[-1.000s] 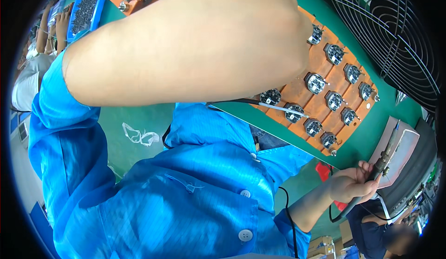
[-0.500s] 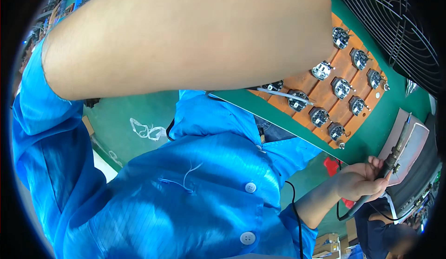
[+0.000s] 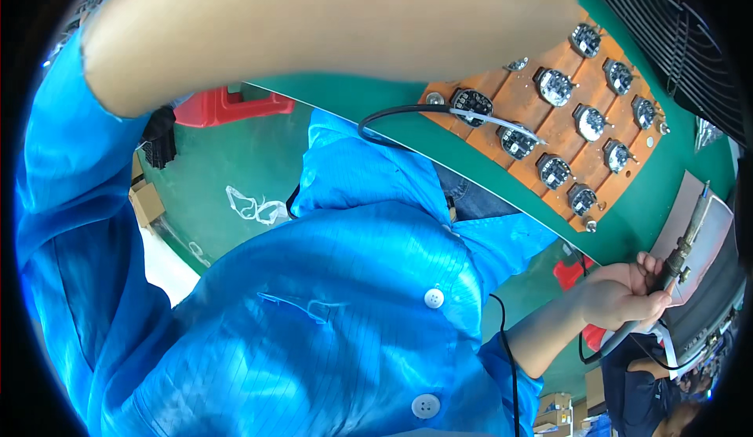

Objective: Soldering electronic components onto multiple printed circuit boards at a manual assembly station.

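Note:
My right hand (image 3: 623,292) is wrapped round the handle of a soldering iron (image 3: 686,245), whose tip points up and away from the table. The iron lies close over a pale flat sheet (image 3: 698,233). My bare left forearm (image 3: 337,21) stretches across the top of the view, and its hand cannot be seen. Beyond and below that arm sits an orange tray (image 3: 541,112) holding several round black-and-silver parts (image 3: 553,86) with small pins. A black cable with a grey-white end (image 3: 494,117) lies over the tray's near-left part.
The green tabletop (image 3: 376,96) carries the tray. A wire fan guard (image 3: 667,29) stands at the upper right, with a small clear bag (image 3: 707,134) below it. A red stool (image 3: 235,106) is on the floor at left. Another person (image 3: 639,382) is at the lower right.
The tray and table appear slightly higher in view, and my left forearm has shifted up, uncovering more of the cable and the red stool. My right hand keeps its grip on the soldering iron.

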`<control>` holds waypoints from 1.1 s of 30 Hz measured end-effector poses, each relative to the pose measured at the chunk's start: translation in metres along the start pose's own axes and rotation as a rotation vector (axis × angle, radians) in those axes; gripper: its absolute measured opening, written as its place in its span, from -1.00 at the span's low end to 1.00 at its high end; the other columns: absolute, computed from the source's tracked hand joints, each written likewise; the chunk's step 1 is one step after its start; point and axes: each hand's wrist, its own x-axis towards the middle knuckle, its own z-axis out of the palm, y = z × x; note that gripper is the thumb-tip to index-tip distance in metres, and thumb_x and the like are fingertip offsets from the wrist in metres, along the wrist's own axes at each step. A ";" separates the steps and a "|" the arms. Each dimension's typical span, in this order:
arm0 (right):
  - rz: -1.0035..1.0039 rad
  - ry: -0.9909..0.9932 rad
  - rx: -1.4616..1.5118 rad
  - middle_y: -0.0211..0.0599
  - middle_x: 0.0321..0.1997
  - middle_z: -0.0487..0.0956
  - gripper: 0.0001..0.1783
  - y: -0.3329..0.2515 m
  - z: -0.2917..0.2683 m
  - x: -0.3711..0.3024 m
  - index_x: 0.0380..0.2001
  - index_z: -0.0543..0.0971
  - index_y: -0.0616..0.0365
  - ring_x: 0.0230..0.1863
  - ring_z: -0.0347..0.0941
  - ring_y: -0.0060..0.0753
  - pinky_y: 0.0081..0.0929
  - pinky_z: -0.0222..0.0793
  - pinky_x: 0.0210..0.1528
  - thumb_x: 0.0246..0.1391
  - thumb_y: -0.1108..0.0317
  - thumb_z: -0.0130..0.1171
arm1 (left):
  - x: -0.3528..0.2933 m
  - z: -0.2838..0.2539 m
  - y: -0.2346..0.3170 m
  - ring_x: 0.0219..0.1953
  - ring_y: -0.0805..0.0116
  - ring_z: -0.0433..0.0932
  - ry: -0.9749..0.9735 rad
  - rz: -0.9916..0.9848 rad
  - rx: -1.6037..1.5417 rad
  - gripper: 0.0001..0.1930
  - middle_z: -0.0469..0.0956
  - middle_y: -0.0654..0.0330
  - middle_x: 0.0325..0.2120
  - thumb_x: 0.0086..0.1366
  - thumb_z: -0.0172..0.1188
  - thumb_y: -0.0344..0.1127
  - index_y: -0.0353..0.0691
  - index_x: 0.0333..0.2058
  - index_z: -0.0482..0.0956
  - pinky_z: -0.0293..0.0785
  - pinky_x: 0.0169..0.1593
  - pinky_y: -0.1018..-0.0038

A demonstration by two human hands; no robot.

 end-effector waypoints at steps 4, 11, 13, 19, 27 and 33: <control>0.018 0.033 0.047 -0.01 -0.36 0.57 -0.47 -0.001 0.003 -0.004 -0.09 0.54 0.49 -0.38 0.46 -0.23 -0.37 0.40 -0.35 0.37 0.10 -0.08 | -0.009 0.001 -0.006 -0.29 0.04 0.65 0.005 -0.049 -0.029 -0.85 0.65 0.05 -0.40 0.19 0.30 -0.33 -0.31 -0.34 0.67 0.61 -0.22 0.27; 0.046 -0.005 0.063 0.07 -0.33 0.56 -0.46 -0.001 0.000 -0.009 -0.06 0.52 0.52 -0.40 0.45 -0.20 -0.34 0.40 -0.38 0.41 0.11 -0.12 | -0.028 0.035 -0.030 -0.29 0.17 0.63 0.626 -0.688 -0.467 -0.84 0.64 0.03 -0.37 0.38 0.21 -0.35 -0.35 -0.24 0.67 0.55 -0.20 0.36; 0.046 -0.021 0.060 0.07 -0.33 0.56 -0.45 -0.001 0.000 -0.010 -0.06 0.51 0.52 -0.40 0.45 -0.19 -0.34 0.40 -0.38 0.41 0.11 -0.13 | -0.023 0.053 -0.038 -0.29 0.18 0.62 0.707 -0.694 -0.445 -0.84 0.63 0.04 -0.37 0.40 0.21 -0.36 -0.35 -0.23 0.67 0.54 -0.19 0.37; 0.058 -0.027 0.024 0.07 -0.37 0.54 -0.44 -0.005 0.002 -0.013 -0.05 0.49 0.52 -0.42 0.45 -0.18 -0.32 0.41 -0.38 0.41 0.08 -0.12 | -0.011 0.086 -0.049 -0.28 0.12 0.59 0.757 -0.553 -0.254 -0.88 0.58 0.07 -0.38 0.29 0.31 -0.40 -0.32 -0.26 0.71 0.54 -0.18 0.35; 0.080 -0.022 0.043 0.09 -0.39 0.57 -0.37 -0.004 0.002 -0.015 -0.08 0.47 0.58 -0.44 0.48 -0.20 -0.35 0.46 -0.36 0.42 0.02 -0.12 | -0.017 0.078 -0.046 -0.22 0.11 0.60 0.688 -0.548 -0.190 -0.84 0.62 0.06 -0.33 0.23 0.36 -0.40 -0.30 -0.22 0.73 0.53 -0.10 0.30; 0.072 -0.104 0.086 0.13 -0.36 0.60 -0.42 -0.004 0.003 -0.009 0.00 0.45 0.54 -0.43 0.51 -0.22 -0.35 0.48 -0.33 0.43 0.06 -0.09 | -0.020 0.070 -0.030 -0.17 0.09 0.60 0.796 -0.583 -0.136 -0.78 0.63 0.07 -0.30 0.26 0.34 -0.42 -0.34 -0.13 0.67 0.52 -0.05 0.32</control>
